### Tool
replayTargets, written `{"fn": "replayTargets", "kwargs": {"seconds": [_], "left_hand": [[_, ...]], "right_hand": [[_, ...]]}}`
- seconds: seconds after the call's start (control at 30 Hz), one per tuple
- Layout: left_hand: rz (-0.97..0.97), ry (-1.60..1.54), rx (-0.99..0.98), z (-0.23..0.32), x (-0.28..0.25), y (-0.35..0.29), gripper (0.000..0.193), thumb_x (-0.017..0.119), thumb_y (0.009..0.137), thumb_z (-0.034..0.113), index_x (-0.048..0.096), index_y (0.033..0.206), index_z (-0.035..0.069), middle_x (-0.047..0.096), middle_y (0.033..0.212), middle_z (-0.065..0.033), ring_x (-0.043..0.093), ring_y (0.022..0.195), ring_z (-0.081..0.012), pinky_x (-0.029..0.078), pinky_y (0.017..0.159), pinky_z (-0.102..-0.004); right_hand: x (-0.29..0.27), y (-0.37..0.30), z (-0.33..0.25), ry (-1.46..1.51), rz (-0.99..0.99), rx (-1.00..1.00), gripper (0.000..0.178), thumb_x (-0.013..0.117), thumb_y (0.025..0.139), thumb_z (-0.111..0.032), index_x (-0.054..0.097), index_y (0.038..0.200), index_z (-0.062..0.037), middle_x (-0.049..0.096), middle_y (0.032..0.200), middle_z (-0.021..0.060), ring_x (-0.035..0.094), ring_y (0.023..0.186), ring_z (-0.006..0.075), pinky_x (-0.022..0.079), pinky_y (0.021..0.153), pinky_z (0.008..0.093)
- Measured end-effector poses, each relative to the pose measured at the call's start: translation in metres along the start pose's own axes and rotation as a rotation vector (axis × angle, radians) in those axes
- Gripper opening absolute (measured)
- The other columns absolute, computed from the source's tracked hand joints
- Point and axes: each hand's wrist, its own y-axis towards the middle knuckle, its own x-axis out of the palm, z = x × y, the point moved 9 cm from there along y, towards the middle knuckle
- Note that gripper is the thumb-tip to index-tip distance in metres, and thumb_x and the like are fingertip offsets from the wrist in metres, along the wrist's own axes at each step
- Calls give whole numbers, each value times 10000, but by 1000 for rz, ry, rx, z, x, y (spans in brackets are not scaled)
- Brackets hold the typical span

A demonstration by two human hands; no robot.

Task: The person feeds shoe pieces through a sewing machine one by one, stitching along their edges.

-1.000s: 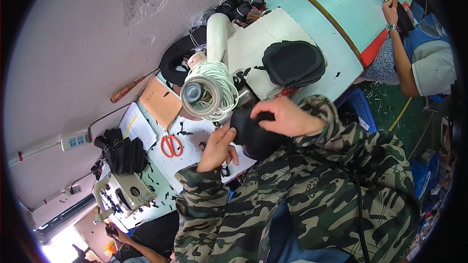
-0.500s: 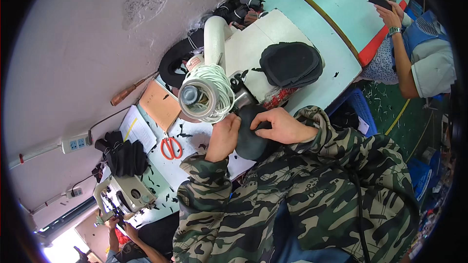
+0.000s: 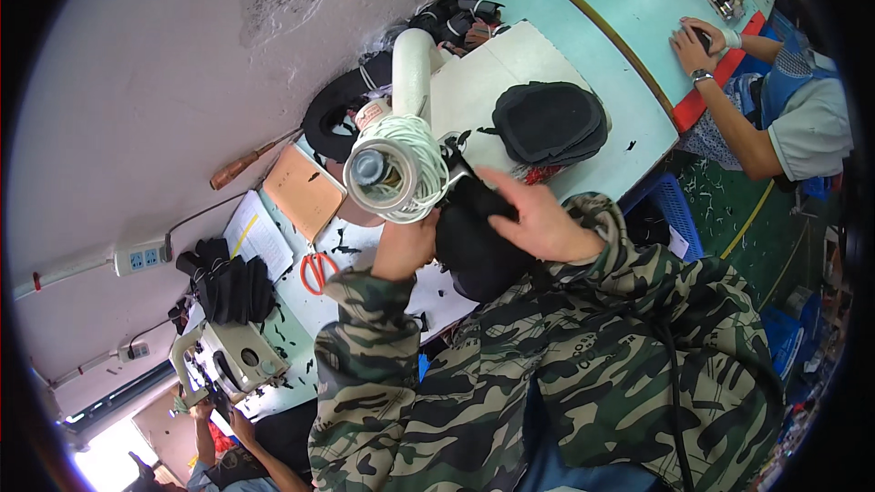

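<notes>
A black fabric piece point(image 3: 478, 241), rounded at its lower end, lies at the bed of a white sewing machine point(image 3: 412, 73). My right hand point(image 3: 545, 219) is over the fabric's right side, thumb and fingers apart and slightly blurred by motion. At the fabric's left edge is my left hand point(image 3: 404, 248); its fingertips are hidden by the machine head and a pale coiled cord point(image 3: 428, 173). A stack of black rounded fabric pieces point(image 3: 551, 123) rests on the white table beyond my right hand.
Orange-handled scissors point(image 3: 317, 271), a tan notebook point(image 3: 303, 191) and a black fabric bundle point(image 3: 228, 282) lie to the left. A blue crate point(image 3: 674, 210) stands beside the table at right. Co-workers' hands point(image 3: 700, 46) show at far right, others point(image 3: 223, 428) at lower left.
My right hand has let go of the fabric and spread its fingers. The fabric now lies wider and flatter. My left hand has slid further behind the cord. The right co-worker's hands have lowered to the table.
</notes>
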Motion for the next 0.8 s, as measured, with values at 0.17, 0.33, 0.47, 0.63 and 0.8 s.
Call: {"fn": "replayTargets", "kwargs": {"seconds": [0.17, 0.33, 0.47, 0.63, 0.8], "left_hand": [[-159, 538, -5, 15, 73, -63, 203, 566, 898, 270, 529, 858, 74, 621, 602, -153, 637, 543, -326, 491, 497, -457], [-241, 466, 1, -36, 121, -87, 204, 549, 905, 276, 529, 900, 73, 634, 647, -146, 649, 578, -331, 486, 494, -456], [-178, 493, 66, -24, 117, -92, 128, 545, 903, 208, 533, 893, 82, 649, 724, -130, 647, 593, -331, 493, 508, -449], [67, 170, 110, 23, 37, -65, 152, 516, 922, 173, 533, 877, 28, 592, 672, -194, 620, 596, -358, 462, 520, -452], [-77, -124, -246, -35, 13, -23, 285, 492, 957, 212, 590, 872, -41, 532, 572, -135, 557, 437, -224, 441, 450, -363]], "right_hand": [[-129, -23, -96, -333, 610, -549, 314, 662, 755, 11, 650, 1067, -27, 630, 908, 105, 594, 803, 288, 500, 701, 348], [-89, 0, -45, -483, 348, -312, 240, 666, 739, 2, 657, 976, -37, 633, 890, 96, 599, 828, 293, 493, 704, 370], [-1, -20, -19, -84, -208, -225, 183, 640, 759, -65, 663, 940, -49, 642, 897, 116, 612, 849, 317, 495, 740, 384], [36, -25, 19, -113, -371, -136, 147, 596, 771, -47, 652, 907, -49, 616, 866, 143, 603, 832, 348, 489, 724, 417], [36, 4, -3, -146, -142, -193, 216, 635, 763, -48, 633, 977, -16, 588, 846, 134, 595, 809, 342, 489, 702, 419]]}}
